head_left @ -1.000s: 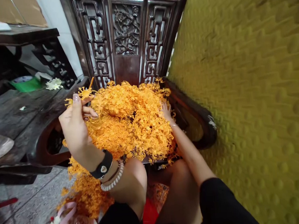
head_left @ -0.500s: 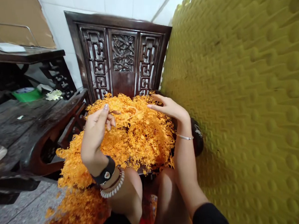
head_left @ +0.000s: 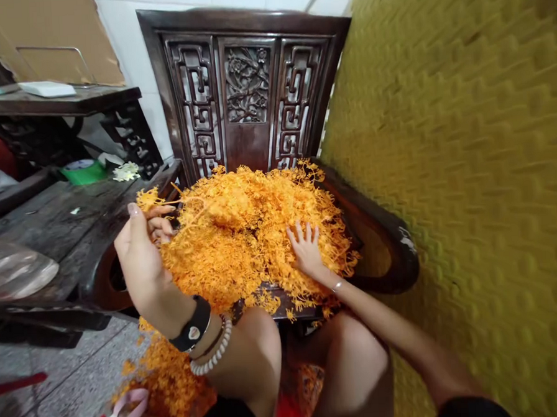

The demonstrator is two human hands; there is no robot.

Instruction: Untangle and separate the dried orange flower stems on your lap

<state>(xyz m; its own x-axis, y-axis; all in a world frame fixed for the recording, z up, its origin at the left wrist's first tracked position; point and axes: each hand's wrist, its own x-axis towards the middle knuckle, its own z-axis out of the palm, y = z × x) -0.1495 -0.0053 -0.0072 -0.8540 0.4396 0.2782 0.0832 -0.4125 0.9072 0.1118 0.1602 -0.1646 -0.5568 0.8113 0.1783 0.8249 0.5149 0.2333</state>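
Note:
A big heap of orange, many-tipped plastic flower pieces (head_left: 215, 255) covers the seat of a dark carved wooden chair (head_left: 249, 141). At the heap's left side, my left hand (head_left: 143, 253) is raised with its fingers closed on an orange plastic flower sprig (head_left: 150, 199). Its thin stem reaches right over the heap. My right hand (head_left: 306, 250) lies palm down on the right part of the pile, fingers spread, touching the pieces. Whether any piece lies under that palm is hidden.
More orange pieces (head_left: 166, 376) lie low on the left, by a pink strap (head_left: 132, 406). A dark wooden bench (head_left: 50, 214) on the left bears a green tape roll (head_left: 84, 172) and a pale flower piece (head_left: 126, 171). A yellow foam mat (head_left: 467, 161) stands along the right.
My left hand has moved left with the sprig, away from the heap's middle. My right hand has come down from above the heap onto its right part, fingers now spread. The view has shifted slightly.

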